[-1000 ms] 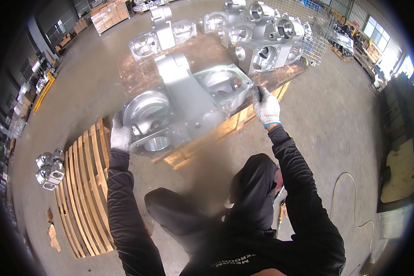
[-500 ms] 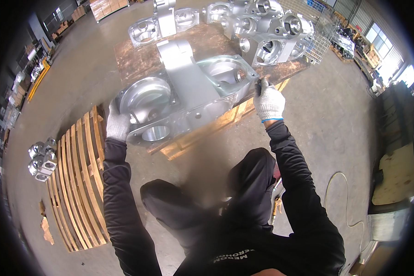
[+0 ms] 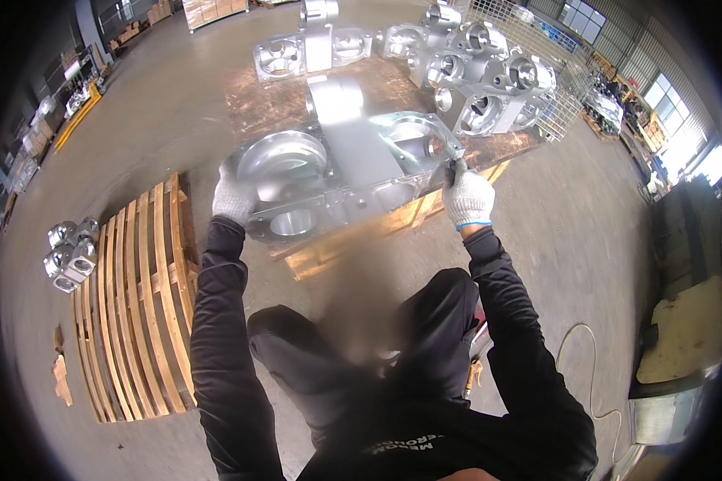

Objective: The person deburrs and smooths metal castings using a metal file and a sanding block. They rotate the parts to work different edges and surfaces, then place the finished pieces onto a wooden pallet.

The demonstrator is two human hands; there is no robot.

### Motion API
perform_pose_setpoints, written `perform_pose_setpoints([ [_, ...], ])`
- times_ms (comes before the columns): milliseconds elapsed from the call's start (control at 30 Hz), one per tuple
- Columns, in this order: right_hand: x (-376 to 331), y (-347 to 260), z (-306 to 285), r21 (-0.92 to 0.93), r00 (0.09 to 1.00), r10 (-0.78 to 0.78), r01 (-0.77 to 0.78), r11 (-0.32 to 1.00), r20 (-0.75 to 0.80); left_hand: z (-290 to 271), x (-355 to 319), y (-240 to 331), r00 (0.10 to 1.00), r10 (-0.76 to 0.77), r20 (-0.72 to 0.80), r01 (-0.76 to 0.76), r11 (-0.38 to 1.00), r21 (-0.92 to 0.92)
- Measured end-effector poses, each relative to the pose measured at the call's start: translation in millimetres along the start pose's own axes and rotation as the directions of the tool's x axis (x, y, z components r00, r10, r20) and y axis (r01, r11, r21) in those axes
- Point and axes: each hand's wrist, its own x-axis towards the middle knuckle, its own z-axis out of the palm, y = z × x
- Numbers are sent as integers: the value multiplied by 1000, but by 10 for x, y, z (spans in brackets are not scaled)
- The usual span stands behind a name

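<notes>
A large machined metal casting (image 3: 356,156) with round bores and a raised central arm lies near the front edge of a brown-topped wooden platform (image 3: 265,104). My left hand (image 3: 234,196), in a white knit glove, grips the casting's left end, its fingertips partly hidden behind the rim. At the right end, my gloved right hand (image 3: 468,196) has its dark-coated fingers closed on the casting's corner. Both arms reach forward.
Similar castings stand farther back on the platform, one at the left (image 3: 313,48) and several (image 3: 485,72) at the right beside a wire mesh cage (image 3: 565,96). Slatted wooden pallets (image 3: 140,297) and more metal parts (image 3: 70,255) lie left. A hose (image 3: 592,353) curves across the floor right.
The casting and my left hand sit farther right in the picture, while my right hand has hardly shifted. The surroundings have also shifted in view. Both hands keep their hold.
</notes>
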Motion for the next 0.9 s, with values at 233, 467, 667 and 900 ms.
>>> perform_pose_setpoints([
  [233, -224, -273, -82, 64, 999, -22, 24, 998, -32, -69, -81, 149, 996, -78, 45, 75, 996, 58],
  [467, -352, -544, -191, 32, 997, 61, -60, 998, -36, -30, -52, 94, 1000, -11, 26, 12, 1000, -10],
  [667, -418, -686, -216, 50, 997, 59, -61, 997, 46, -27, -65, 104, 999, -46, 7, 46, 998, 52],
  [900, -534, -1084, -430, 247, 995, 34, -55, 968, 92, 47, 57, -79, 1000, 3, -15, -3, 1000, 6],
])
